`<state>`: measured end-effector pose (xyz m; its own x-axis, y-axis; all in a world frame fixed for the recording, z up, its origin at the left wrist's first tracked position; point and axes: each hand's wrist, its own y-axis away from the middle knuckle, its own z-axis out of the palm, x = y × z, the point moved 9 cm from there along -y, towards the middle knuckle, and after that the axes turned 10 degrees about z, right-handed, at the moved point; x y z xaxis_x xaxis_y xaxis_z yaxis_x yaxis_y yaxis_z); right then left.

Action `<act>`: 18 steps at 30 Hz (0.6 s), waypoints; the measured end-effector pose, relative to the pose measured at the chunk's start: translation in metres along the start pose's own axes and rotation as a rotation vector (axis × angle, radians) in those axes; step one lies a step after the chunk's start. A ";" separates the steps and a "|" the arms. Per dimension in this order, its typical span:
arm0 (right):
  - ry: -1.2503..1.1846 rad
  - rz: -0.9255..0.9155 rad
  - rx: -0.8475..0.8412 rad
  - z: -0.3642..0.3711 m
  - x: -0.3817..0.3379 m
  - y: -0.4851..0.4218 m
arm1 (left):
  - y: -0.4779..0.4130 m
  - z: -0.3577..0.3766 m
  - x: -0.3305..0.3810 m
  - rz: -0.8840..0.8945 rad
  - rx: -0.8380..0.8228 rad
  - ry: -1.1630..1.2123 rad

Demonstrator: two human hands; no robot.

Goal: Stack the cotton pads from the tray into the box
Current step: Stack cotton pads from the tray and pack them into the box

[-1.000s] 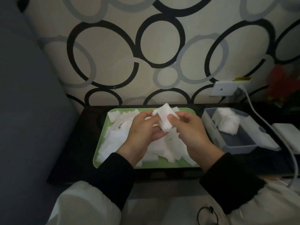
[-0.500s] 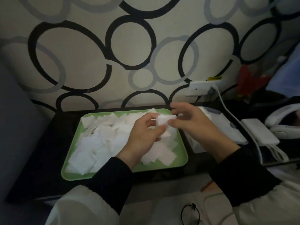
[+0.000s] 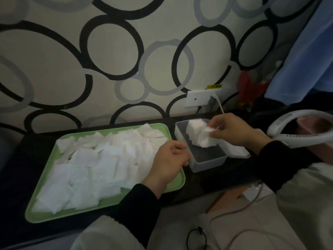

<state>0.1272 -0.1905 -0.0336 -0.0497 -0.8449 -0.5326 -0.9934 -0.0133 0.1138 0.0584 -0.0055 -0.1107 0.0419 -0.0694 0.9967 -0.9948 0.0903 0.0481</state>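
Observation:
A green tray (image 3: 43,214) on the dark table holds several loose white cotton pads (image 3: 100,165). To its right stands a grey plastic box (image 3: 207,159) with a leaning stack of pads (image 3: 199,135) at its far end. My right hand (image 3: 234,129) is over the box and pinches a pad against the top of that stack. My left hand (image 3: 167,163) hovers over the tray's right edge, fingers loosely curled, holding nothing.
The box's lid (image 3: 237,152) lies right of the box. A wall socket (image 3: 200,99) with a white cable (image 3: 220,107) sits behind it. A white curved device (image 3: 288,139) lies at far right. More cable (image 3: 234,237) and black glasses (image 3: 196,237) lie on the floor below.
My right hand carried the pads from above the tray over to the box stack. My left hand let go and dropped to the tray's right edge. The view shifted right.

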 end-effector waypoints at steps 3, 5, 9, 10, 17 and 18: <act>0.179 -0.021 -0.011 0.014 0.005 -0.013 | -0.002 0.010 -0.003 0.010 -0.038 -0.025; 0.327 -0.025 0.014 0.018 0.009 -0.022 | -0.004 0.013 -0.005 -0.001 -0.041 -0.037; 0.324 0.002 0.071 0.019 0.016 -0.032 | -0.009 0.016 -0.010 -0.029 -0.044 -0.050; 0.308 0.004 0.081 0.020 0.017 -0.034 | -0.010 0.016 -0.010 -0.034 -0.047 -0.052; 0.224 0.059 0.140 0.018 0.023 -0.026 | -0.007 0.013 -0.008 -0.042 -0.056 -0.084; 0.223 0.067 0.146 0.016 0.024 -0.024 | -0.005 0.011 -0.007 -0.041 -0.058 -0.094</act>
<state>0.1481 -0.2014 -0.0627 -0.1082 -0.9384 -0.3281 -0.9938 0.1104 0.0119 0.0624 -0.0167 -0.1186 0.0709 -0.1668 0.9834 -0.9852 0.1424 0.0952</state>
